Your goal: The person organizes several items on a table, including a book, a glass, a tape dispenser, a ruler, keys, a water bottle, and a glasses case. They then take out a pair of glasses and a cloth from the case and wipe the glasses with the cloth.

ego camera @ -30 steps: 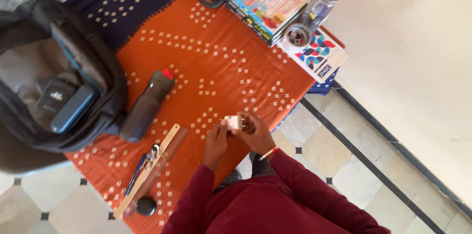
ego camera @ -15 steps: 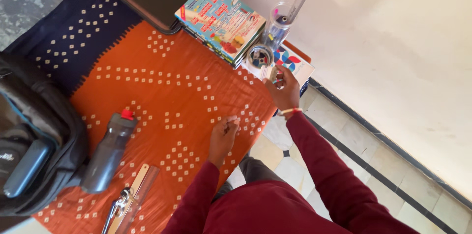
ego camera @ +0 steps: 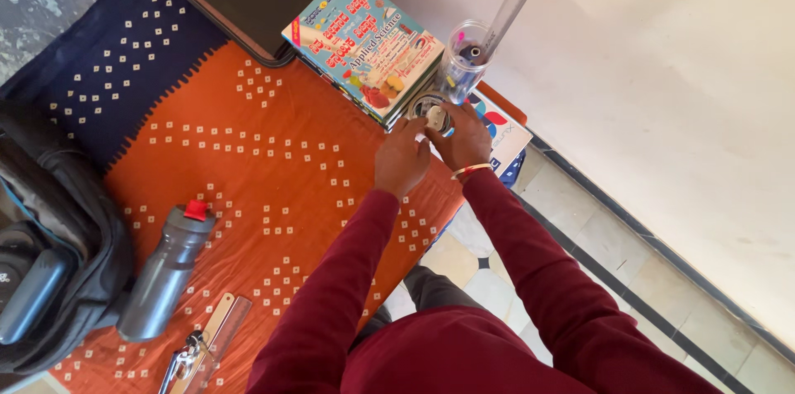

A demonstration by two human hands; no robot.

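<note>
Both hands point(ego camera: 431, 150) have moved up, white plug point(ego camera: 436, 118) pinched between fingertips.

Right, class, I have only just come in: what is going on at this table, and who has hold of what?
A person in maroon sleeves has both hands at the far edge of an orange patterned cloth. The left hand and right hand meet over a small round container, with a small white object between the fingertips. Beside it stand a clear pen cup and stacked books. A grey bottle lies untouched.
</note>
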